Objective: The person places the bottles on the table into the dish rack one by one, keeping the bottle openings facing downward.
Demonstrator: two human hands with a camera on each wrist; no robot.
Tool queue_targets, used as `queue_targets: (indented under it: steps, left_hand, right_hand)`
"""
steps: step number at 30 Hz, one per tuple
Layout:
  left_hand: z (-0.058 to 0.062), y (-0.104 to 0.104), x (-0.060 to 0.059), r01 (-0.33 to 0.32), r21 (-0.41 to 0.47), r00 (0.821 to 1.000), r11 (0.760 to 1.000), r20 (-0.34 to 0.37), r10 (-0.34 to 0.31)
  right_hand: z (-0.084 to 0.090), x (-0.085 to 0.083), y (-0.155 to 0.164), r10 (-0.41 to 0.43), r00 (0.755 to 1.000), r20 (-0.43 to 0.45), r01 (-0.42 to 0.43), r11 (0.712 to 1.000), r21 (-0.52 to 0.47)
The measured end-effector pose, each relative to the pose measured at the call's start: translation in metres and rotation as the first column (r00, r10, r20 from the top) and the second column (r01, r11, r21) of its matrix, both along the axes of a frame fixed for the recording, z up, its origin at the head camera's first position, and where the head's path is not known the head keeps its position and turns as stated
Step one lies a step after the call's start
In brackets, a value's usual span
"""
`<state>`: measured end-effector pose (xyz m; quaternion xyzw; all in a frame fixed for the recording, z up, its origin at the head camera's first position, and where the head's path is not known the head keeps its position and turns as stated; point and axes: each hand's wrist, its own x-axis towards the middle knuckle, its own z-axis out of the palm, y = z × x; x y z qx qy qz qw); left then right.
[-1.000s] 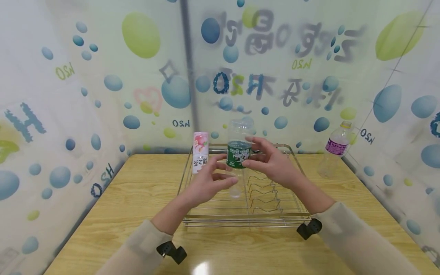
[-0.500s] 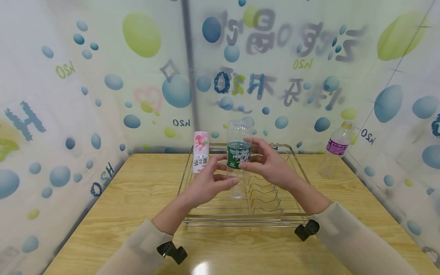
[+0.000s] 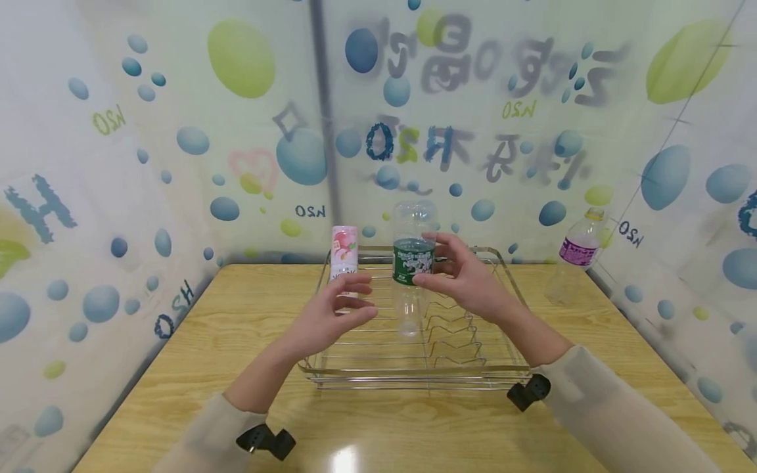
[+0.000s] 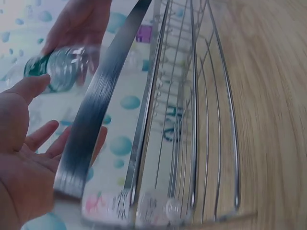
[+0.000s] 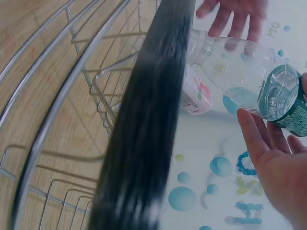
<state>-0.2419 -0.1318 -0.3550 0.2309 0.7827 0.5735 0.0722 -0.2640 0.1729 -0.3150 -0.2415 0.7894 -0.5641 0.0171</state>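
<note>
My right hand (image 3: 473,282) pinches a clear plastic bottle (image 3: 408,261) by its green label. The bottle is upside down, its neck pointing down over the wire dish rack (image 3: 420,373). Whether the neck touches the rack's wires cannot be told. My left hand (image 3: 322,318) is apart from the bottle, over the rack's left side, with fingers spread and nothing held. Just behind those fingers stands a pink-and-white drink container (image 3: 345,246) with a peach picture, its lower part hidden by the hand. In the right wrist view, the bottle's clear shoulder (image 5: 240,62) extends beyond the right fingertips.
On the right of the wooden table (image 3: 236,328) stands another clear bottle (image 3: 578,253) with a purple label. Wavy wire dividers (image 3: 455,335) fill the rack's right half. A patterned curtain (image 3: 266,177) encloses the table at the back and sides.
My left hand has let go of the bottle's side and moved left toward the pink-and-white container. My right hand keeps its hold, with the bottle almost in the same place.
</note>
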Motion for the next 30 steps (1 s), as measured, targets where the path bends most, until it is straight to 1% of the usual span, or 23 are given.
queue_targets:
  steps: [2, 4, 6, 9, 11, 13, 15, 17, 20, 23, 25, 30]
  left_hand:
    - [-0.001, -0.015, 0.001, -0.032, -0.005, 0.999, 0.999, -0.032, 0.032]
    - [-0.004, -0.029, 0.002, -0.084, -0.015, 0.993, 0.996, -0.083, 0.083]
    - [-0.007, -0.043, 0.003, -0.14, -0.029, 0.981, 0.99, -0.139, 0.135]
    - [-0.014, -0.059, 0.004, -0.228, -0.059, 0.955, 0.972, -0.207, 0.211]
    - [-0.02, -0.067, 0.004, -0.266, -0.085, 0.943, 0.96, -0.232, 0.241]
    - [-0.028, -0.074, 0.005, -0.288, -0.119, 0.938, 0.95, -0.236, 0.255]
    - [-0.036, -0.078, 0.006, -0.292, -0.149, 0.941, 0.945, -0.224, 0.255]
    - [-0.044, -0.081, 0.007, -0.287, -0.174, 0.947, 0.942, -0.199, 0.251]
    - [-0.055, -0.083, 0.007, -0.256, -0.178, 0.962, 0.95, -0.143, 0.232]
    - [-0.062, -0.083, 0.006, -0.214, -0.131, 0.975, 0.968, -0.089, 0.204]
    - [-0.065, -0.083, 0.005, -0.175, -0.077, 0.984, 0.982, -0.055, 0.171]
    - [-0.067, -0.082, 0.001, -0.106, 0.018, 0.994, 0.994, 0.006, 0.106]
  right_hand:
    - [0.001, -0.001, 0.003, -0.016, 1.0, -0.01, 0.016, 1.0, 0.012]
    - [0.002, -0.002, 0.005, -0.022, 1.0, -0.01, 0.022, 1.0, 0.008]
    - [0.002, -0.004, 0.007, -0.027, 1.0, 0.0, 0.027, 1.0, 0.003]
    - [0.003, -0.006, 0.01, -0.034, 0.999, 0.015, 0.034, 0.999, -0.002]
    - [0.003, -0.008, 0.011, -0.049, 0.999, 0.017, 0.049, 0.999, 0.01]
    - [0.004, -0.009, 0.011, -0.058, 0.998, 0.02, 0.058, 0.998, 0.017]
    - [0.005, -0.011, 0.01, -0.057, 0.998, 0.022, 0.057, 0.998, 0.013]
    - [0.006, -0.013, 0.009, -0.054, 0.998, 0.03, 0.054, 0.999, 0.005]
    - [0.007, -0.016, 0.006, -0.057, 0.998, 0.032, 0.056, 0.998, 0.007]
    - [0.009, -0.019, 0.004, -0.069, 0.997, 0.029, 0.069, 0.997, 0.018]
    - [0.011, -0.022, 0.002, -0.081, 0.996, 0.024, 0.081, 0.996, 0.025]
    - [0.016, -0.031, -0.003, -0.105, 0.994, 0.018, 0.104, 0.994, 0.02]
